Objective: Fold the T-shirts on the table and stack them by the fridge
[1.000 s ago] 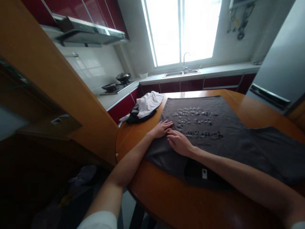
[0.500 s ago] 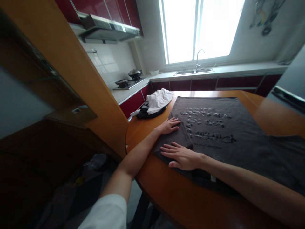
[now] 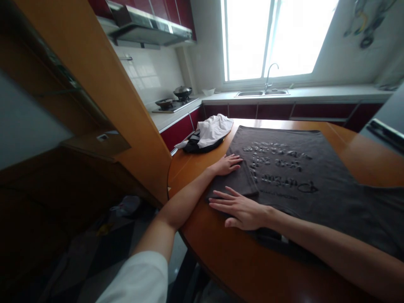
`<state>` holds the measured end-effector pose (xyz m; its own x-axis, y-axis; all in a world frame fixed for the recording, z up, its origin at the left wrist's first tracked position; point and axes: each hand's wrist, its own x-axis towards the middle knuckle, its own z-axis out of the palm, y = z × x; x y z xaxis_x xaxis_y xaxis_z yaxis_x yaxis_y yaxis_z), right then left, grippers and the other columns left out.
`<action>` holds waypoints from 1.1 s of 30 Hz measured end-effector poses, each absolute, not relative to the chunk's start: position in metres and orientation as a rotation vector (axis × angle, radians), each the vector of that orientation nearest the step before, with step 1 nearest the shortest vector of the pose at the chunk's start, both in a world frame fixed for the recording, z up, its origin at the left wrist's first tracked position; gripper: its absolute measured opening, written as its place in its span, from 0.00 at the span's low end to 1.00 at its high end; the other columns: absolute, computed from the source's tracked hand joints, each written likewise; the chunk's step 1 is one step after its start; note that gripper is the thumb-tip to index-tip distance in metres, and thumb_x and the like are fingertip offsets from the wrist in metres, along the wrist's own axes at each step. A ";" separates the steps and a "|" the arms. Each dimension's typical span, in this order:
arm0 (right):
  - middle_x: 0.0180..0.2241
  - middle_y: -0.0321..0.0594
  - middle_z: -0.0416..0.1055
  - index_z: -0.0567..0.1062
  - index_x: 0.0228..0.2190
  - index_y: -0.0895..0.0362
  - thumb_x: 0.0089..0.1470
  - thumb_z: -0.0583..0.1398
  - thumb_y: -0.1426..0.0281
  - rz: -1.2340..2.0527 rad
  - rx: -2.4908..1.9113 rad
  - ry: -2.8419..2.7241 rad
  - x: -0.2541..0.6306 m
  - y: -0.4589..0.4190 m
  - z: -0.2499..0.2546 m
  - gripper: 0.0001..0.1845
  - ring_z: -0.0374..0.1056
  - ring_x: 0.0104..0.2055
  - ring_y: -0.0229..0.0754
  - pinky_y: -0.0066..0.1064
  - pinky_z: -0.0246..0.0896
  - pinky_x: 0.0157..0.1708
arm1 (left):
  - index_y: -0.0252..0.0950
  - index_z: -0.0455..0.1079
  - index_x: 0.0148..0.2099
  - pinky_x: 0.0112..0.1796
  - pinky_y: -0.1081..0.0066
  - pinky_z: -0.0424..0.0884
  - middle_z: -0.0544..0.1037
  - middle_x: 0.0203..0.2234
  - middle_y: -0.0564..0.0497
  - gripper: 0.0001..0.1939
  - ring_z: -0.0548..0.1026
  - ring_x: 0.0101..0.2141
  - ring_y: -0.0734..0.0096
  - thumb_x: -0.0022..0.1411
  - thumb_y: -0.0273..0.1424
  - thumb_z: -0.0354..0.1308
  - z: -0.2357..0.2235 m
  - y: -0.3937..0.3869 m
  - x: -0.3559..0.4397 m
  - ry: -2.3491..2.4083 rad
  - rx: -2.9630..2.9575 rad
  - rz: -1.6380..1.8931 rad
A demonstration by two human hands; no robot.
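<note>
A dark grey T-shirt (image 3: 284, 143) with shiny lettering lies spread on the wooden table (image 3: 202, 252). Its left sleeve (image 3: 240, 181) is folded inward over the body. My left hand (image 3: 225, 165) lies flat on the far part of that fold, fingers stretched out. Nearer to me, my right hand (image 3: 241, 209) is over the near part of the fold, palm down with fingers spread; whether it presses on the cloth I cannot tell. Part of the neckline is hidden under my right forearm.
A heap of white and black clothes (image 3: 214, 130) sits at the table's far left edge. An orange wooden partition (image 3: 139, 126) rises on the left. Behind are a stove with pans (image 3: 181, 94), a sink (image 3: 261, 93) and a fridge (image 3: 385, 122) at right.
The view has shifted slightly. My right hand has slid a little toward the left edge and toward me, with its fingers somewhat more spread. My left hand stays on the fold.
</note>
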<state>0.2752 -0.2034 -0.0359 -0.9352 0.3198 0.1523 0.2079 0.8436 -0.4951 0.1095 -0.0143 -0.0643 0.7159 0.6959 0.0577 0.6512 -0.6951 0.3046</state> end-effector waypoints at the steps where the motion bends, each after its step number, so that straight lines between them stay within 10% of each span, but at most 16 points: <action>1: 0.69 0.43 0.53 0.52 0.70 0.51 0.68 0.51 0.52 0.706 -0.413 -2.795 0.275 -0.204 -0.036 0.35 0.35 0.74 0.47 0.51 0.16 0.70 | 0.49 0.58 0.70 0.65 0.39 0.42 0.57 0.70 0.48 0.25 0.50 0.70 0.54 0.74 0.44 0.46 -0.065 -0.014 0.110 1.063 2.658 0.248; 15: 0.66 0.47 0.61 0.66 0.64 0.57 0.69 0.49 0.53 0.463 -0.471 -2.807 0.258 -0.188 -0.034 0.31 0.49 0.71 0.49 0.50 0.39 0.70 | 0.44 0.61 0.68 0.67 0.47 0.42 0.59 0.69 0.47 0.25 0.51 0.69 0.57 0.72 0.40 0.50 -0.065 -0.009 0.105 1.023 2.580 0.294; 24: 0.69 0.48 0.54 0.58 0.68 0.58 0.68 0.48 0.50 0.608 -0.412 -2.854 0.251 -0.191 -0.040 0.36 0.43 0.73 0.49 0.52 0.33 0.71 | 0.43 0.63 0.67 0.66 0.45 0.42 0.60 0.69 0.46 0.25 0.53 0.69 0.55 0.71 0.40 0.53 -0.069 -0.010 0.106 1.032 2.589 0.314; 33: 0.69 0.46 0.53 0.62 0.66 0.55 0.69 0.52 0.57 0.461 -0.467 -2.708 0.272 -0.186 -0.026 0.29 0.44 0.73 0.47 0.51 0.36 0.71 | 0.34 0.73 0.58 0.59 0.66 0.67 0.77 0.55 0.46 0.22 0.74 0.56 0.63 0.66 0.22 0.47 -0.059 0.015 0.084 1.211 2.325 1.146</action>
